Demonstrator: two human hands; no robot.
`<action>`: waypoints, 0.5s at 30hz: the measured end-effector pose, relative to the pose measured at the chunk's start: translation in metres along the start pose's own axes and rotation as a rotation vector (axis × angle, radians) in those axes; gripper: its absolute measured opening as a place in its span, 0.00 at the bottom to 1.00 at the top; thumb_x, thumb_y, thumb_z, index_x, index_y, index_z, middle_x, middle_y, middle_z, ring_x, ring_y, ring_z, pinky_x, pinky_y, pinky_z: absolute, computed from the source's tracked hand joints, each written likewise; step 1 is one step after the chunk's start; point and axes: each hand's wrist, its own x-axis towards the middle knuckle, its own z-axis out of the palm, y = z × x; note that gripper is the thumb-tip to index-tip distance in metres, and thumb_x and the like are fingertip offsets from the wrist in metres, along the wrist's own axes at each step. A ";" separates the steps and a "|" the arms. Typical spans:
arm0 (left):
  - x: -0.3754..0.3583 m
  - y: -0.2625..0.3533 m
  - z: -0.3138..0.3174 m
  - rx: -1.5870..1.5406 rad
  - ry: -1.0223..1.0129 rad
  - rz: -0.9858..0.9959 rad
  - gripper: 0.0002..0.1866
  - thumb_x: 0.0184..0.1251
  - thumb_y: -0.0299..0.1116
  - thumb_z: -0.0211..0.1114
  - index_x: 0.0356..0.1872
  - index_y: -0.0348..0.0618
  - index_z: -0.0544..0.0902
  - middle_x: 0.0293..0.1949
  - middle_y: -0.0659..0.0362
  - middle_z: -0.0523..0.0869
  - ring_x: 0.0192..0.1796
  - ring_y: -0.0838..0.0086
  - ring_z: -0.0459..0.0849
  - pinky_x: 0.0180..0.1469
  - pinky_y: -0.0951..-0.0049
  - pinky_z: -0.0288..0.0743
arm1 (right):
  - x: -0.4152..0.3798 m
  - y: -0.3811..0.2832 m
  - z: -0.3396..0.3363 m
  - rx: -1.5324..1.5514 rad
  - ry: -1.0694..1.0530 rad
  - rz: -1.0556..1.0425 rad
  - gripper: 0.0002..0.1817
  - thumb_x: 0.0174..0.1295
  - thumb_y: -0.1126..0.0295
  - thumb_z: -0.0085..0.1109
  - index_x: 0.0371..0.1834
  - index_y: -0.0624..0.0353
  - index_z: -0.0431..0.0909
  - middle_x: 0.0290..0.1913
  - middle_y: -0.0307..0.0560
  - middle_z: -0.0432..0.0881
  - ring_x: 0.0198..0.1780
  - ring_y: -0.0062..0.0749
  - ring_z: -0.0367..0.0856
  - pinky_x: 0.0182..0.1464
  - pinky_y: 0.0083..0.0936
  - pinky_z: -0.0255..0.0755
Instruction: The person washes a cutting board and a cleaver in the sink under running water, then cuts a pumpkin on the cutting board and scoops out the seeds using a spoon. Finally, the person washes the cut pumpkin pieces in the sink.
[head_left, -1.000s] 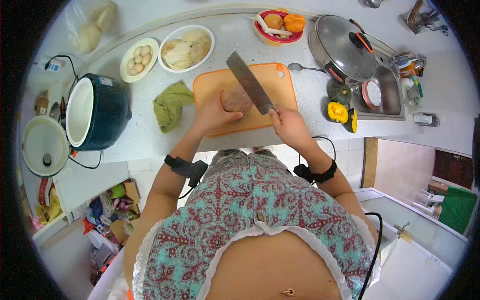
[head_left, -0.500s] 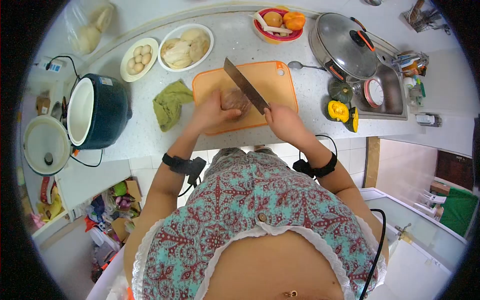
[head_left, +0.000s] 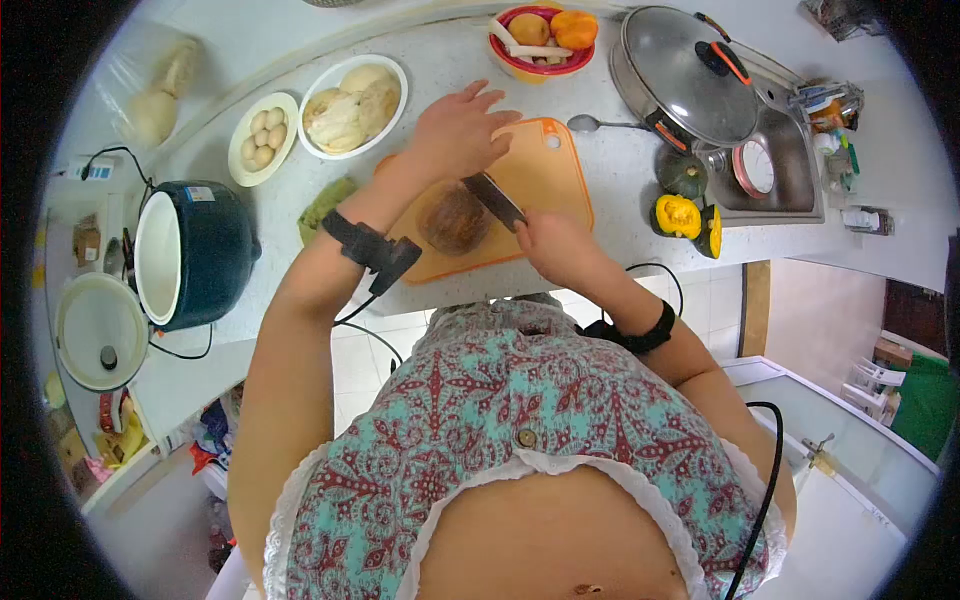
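A round brown lump [head_left: 452,220], perhaps a root vegetable, rests on the orange cutting board [head_left: 555,185]. My right hand [head_left: 558,242] is wrapped round the handle end of a large kitchen knife [head_left: 494,202], whose dark blade slants up and left beside the lump. Reaching across the board, my left hand [head_left: 460,132] is over the far part of the blade, which it hides. Its fingers are spread apart and point to the far right. A green cloth [head_left: 322,208] lies left of the board, partly behind my left forearm.
Behind the board stand a plate of eggs [head_left: 263,140], a white bowl [head_left: 402,100] of pale food and a red basket [head_left: 515,72] of vegetables. To the right are a spoon [head_left: 585,123], a lidded pan [head_left: 680,75], cut pumpkin [head_left: 677,216] and the sink [head_left: 795,205]. A dark cooker [head_left: 215,255] is at left.
My left hand has let go of the brown lump and moved up over the blade, fingers spreading. The right hand keeps the knife, now with its far part covered. The view has shifted slightly.
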 end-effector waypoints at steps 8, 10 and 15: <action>-0.001 -0.012 0.003 0.009 -0.067 -0.059 0.21 0.64 0.44 0.47 0.53 0.61 0.82 0.62 0.56 0.75 0.66 0.61 0.70 0.61 0.60 0.70 | 0.015 -0.012 -0.005 -0.024 -0.023 0.025 0.15 0.66 0.63 0.46 0.33 0.66 0.73 0.29 0.64 0.79 0.34 0.60 0.78 0.38 0.50 0.70; 0.002 -0.013 0.002 -0.037 -0.130 -0.085 0.21 0.64 0.44 0.46 0.53 0.61 0.82 0.62 0.57 0.75 0.66 0.60 0.70 0.62 0.60 0.70 | 0.017 -0.011 -0.007 -0.009 -0.011 0.018 0.15 0.66 0.63 0.47 0.32 0.66 0.74 0.29 0.64 0.79 0.33 0.60 0.78 0.38 0.50 0.70; 0.003 -0.013 0.002 -0.094 -0.169 -0.107 0.22 0.64 0.44 0.45 0.53 0.59 0.82 0.62 0.57 0.75 0.66 0.62 0.70 0.62 0.60 0.70 | 0.023 -0.009 -0.010 -0.036 -0.046 0.026 0.15 0.65 0.63 0.49 0.32 0.67 0.76 0.28 0.63 0.79 0.33 0.60 0.78 0.38 0.50 0.71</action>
